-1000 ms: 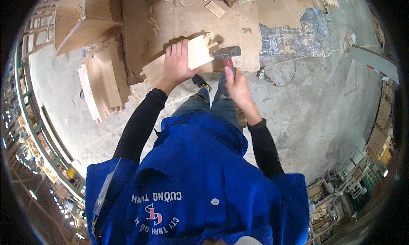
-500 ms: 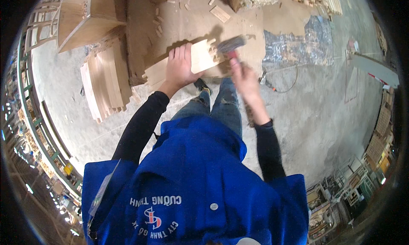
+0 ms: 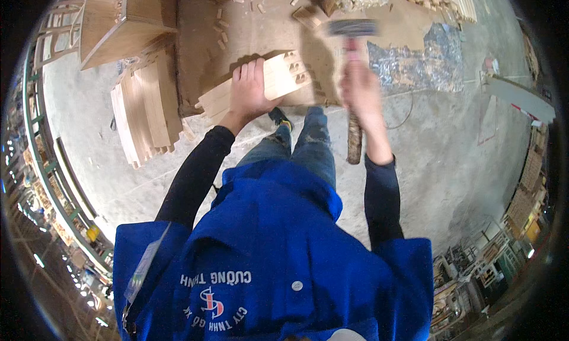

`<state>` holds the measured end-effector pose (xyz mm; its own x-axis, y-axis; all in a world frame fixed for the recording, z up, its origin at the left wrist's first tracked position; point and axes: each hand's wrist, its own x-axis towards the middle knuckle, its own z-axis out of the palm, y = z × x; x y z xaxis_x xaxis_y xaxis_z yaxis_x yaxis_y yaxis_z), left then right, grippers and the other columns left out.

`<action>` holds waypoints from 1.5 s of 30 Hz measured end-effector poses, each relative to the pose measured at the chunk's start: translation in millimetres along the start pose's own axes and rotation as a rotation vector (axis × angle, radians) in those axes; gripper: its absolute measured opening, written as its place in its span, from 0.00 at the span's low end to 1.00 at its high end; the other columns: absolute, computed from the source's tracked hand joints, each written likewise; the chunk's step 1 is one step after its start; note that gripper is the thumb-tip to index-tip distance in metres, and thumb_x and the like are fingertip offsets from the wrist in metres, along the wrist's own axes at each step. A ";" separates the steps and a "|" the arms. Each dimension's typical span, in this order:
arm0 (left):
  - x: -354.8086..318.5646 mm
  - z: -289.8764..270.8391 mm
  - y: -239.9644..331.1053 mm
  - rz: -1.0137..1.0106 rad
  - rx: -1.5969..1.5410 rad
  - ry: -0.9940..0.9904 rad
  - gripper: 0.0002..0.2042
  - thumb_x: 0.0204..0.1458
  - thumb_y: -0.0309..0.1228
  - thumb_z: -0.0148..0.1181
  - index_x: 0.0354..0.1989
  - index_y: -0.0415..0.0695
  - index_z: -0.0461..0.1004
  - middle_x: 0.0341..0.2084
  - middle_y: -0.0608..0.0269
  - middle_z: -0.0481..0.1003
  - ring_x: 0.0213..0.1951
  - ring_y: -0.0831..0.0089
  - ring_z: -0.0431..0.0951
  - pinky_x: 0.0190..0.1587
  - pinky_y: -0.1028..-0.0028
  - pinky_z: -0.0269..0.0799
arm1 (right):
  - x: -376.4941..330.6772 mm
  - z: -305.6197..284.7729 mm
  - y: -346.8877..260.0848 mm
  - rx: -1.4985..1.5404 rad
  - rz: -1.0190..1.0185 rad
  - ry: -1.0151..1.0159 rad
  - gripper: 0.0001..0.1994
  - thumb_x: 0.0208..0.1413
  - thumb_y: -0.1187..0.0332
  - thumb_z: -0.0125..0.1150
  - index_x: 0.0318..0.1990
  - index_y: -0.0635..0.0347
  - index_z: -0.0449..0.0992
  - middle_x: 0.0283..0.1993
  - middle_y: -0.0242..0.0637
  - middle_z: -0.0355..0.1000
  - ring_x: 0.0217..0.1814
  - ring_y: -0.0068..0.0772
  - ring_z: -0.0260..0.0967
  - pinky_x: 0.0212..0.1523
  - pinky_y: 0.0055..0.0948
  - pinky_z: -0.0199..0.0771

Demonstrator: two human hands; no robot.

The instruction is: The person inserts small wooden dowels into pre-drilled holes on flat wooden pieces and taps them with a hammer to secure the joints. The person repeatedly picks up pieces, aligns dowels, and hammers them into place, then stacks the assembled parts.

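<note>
My left hand (image 3: 249,92) is wrapped over the top of a bundle of pale wooden pieces (image 3: 281,78) laid side by side. Dark holes show in the end of the bundle that faces right. My right hand (image 3: 363,95), smeared by motion, grips a hammer (image 3: 354,141) by its worn handle. The blurred hammer head is raised to the right of the bundle's end and beyond it, apart from the wood.
Cardboard (image 3: 255,33) with small loose wooden bits lies beyond the bundle. At the left stand a stack of wooden boards (image 3: 145,107) and a plywood box (image 3: 127,33). Plastic sheeting (image 3: 415,62) covers cardboard at the right. A thin cable loop (image 3: 411,113) lies on the concrete floor.
My right hand and the hammer have moved right and away from the end of the wooden bundle. The holes there now show plainly. My left hand has stayed almost still.
</note>
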<state>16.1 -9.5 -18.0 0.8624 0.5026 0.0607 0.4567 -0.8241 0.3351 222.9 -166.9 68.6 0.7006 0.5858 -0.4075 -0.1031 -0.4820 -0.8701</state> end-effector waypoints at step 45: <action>1.8 -18.7 -7.2 0.044 -0.078 0.026 0.51 0.32 0.50 0.76 0.64 0.34 0.59 0.50 0.48 0.69 0.52 0.51 0.69 0.56 0.57 0.62 | 12.8 -23.6 63.6 -0.743 -0.100 0.309 0.24 0.67 0.55 0.55 0.61 0.64 0.71 0.44 0.63 0.76 0.49 0.63 0.76 0.49 0.55 0.74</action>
<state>10.2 2.3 -2.7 0.8749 0.4736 0.1015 0.3989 -0.8234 0.4036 241.9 -205.5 14.6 0.8562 0.4952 -0.1476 0.3905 -0.8071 -0.4428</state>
